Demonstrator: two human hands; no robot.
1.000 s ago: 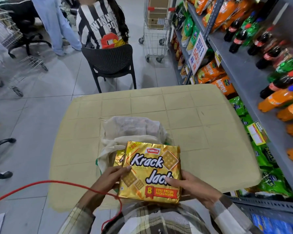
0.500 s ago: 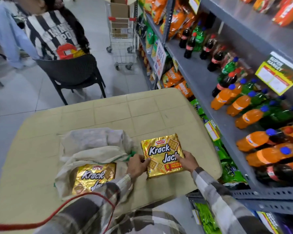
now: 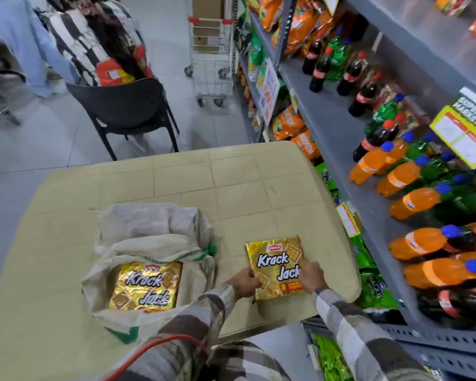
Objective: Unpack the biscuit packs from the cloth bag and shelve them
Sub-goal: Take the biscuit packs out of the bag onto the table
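At lower left we see the bag [image 3: 151, 237] lying on the table [image 3: 231, 182], its mouth open toward us; inside it one gold pack [image 3: 146, 287] lies flat, label up. In the upper left of the frame stands a black chair [image 3: 127, 105]. Right of the bag and apart from it, near the table's right edge, a second pack [image 3: 272, 257] sits label up, on the table or just over it, we cannot tell which. Our left hand [image 3: 243, 283] grasps its lower left edge with curled fingers; our right hand [image 3: 311, 277] grips its lower right edge. At top centre a cart [image 3: 209, 64] holds cartons. Along the right runs a grey shelf [image 3: 327, 119]: cola bottles [image 3: 318, 72] at the top, orange bottles [image 3: 412, 204] lower down, snack bags [image 3: 291, 125] on the tier beneath
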